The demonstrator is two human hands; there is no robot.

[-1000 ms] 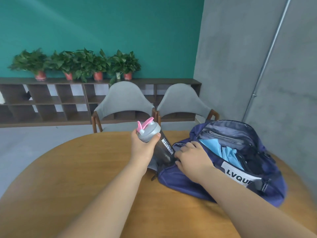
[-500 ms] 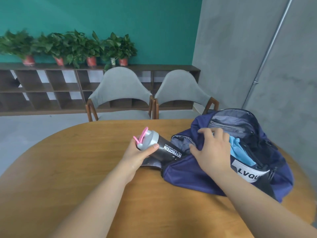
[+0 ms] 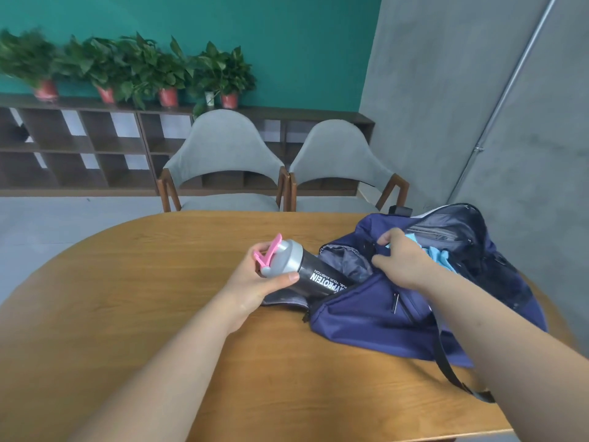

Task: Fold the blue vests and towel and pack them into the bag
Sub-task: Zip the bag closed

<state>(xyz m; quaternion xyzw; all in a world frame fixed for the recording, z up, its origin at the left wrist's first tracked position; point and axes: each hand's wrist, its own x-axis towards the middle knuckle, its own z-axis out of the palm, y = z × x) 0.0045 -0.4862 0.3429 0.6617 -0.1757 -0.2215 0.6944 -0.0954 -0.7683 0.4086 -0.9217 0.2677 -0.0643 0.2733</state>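
Bottle (image 3: pixel 318 277) half in bag (image 3: pixel 366 317) — left hand (image 3: pixel 251 282)

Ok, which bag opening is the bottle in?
The grey-lined end pocket, where the left hand holds the bottle; the main compartment shows light-blue fabric instead.

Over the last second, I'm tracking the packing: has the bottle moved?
Yes. The bottle has tipped from near upright down toward the table, its base in the bag's end pocket.

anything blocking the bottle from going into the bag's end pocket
Nothing visible does. The bottle already has its base inside the open end pocket of the bag. The left hand grips its lid end; the right hand holds the bag's rim beside the pocket, not across it.
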